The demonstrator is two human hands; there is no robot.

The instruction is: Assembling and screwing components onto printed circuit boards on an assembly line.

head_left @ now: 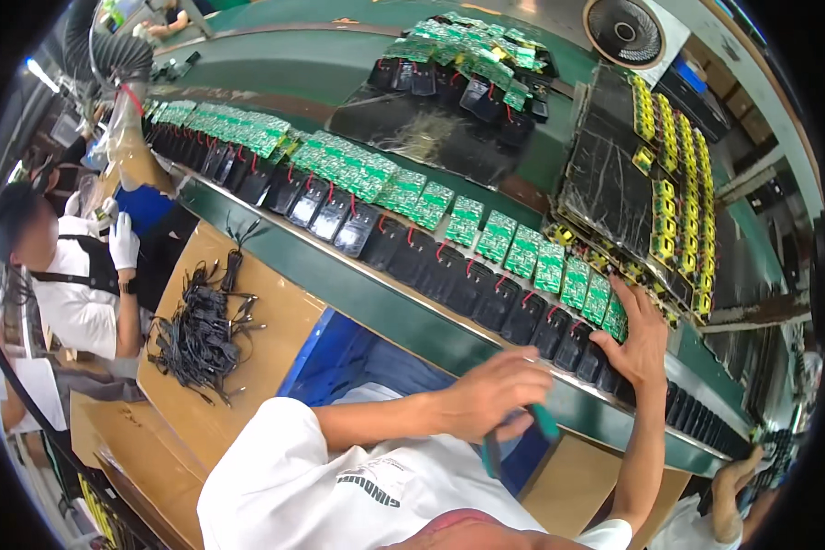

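Green circuit boards [466, 220] observed in a long row along the near edge of the green tabletop [266, 69], each joined by red wires [443, 249] to black cases [440, 277] lined up on the near side. Right hand [631, 323] laid at the row's right end, opened out, fingers along the far side of the last boards and thumb set apart on the near side. Left hand [500, 396] closed around a green-handled tool [545, 422], held short of the row; its kind cannot be made out behind the fingers. Beyond the row, a heap of boards [477, 57] is piled; to its right, yellow components [665, 220] are ranged on a black panel [605, 174]. Black cables [202, 335] are bunched on cardboard [280, 298], lower left.
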